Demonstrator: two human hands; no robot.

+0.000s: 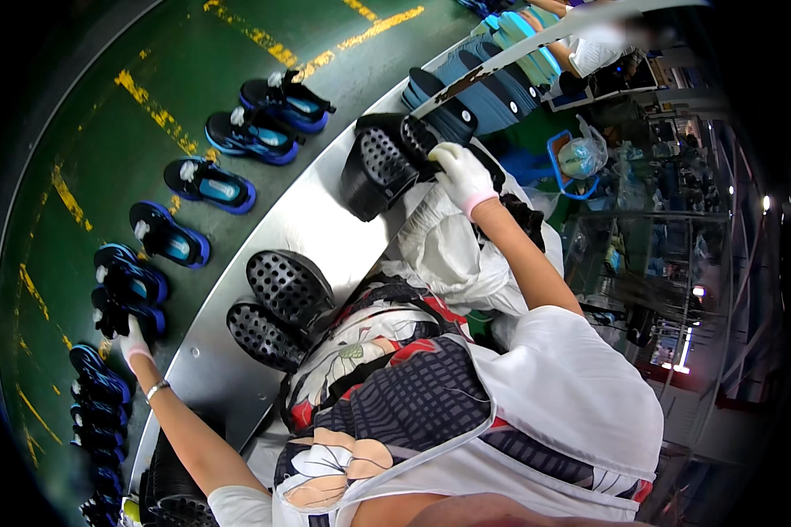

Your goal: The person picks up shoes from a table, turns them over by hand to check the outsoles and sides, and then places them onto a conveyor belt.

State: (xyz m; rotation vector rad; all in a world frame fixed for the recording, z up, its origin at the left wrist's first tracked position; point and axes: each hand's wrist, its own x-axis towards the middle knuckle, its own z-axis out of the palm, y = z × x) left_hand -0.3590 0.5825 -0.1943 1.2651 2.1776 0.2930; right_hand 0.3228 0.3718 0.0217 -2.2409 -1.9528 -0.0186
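My left hand (134,344), in a white glove, reaches over the green belt with its fingers closed at a black-and-blue sports shoe (141,320). My right hand (462,178), also gloved, is curled beside two black perforated shoe-shaped pieces (384,167) at the far end of the metal ledge. What its fingers hold is hidden; dark material lies under them. Below that hand, a crumpled white plastic bag (439,237) hangs over the ledge's near side. Another pair of black perforated shoe-shaped pieces (281,294) lies on the ledge between my hands.
Several black-and-blue shoes (211,184) stand in a row along the green belt (88,167), which has yellow markings. Stacks of blue-grey insoles (479,88) stand past the ledge (277,211). Beyond are a blue basket (574,167) with a plastic bag and another person's arm (564,54).
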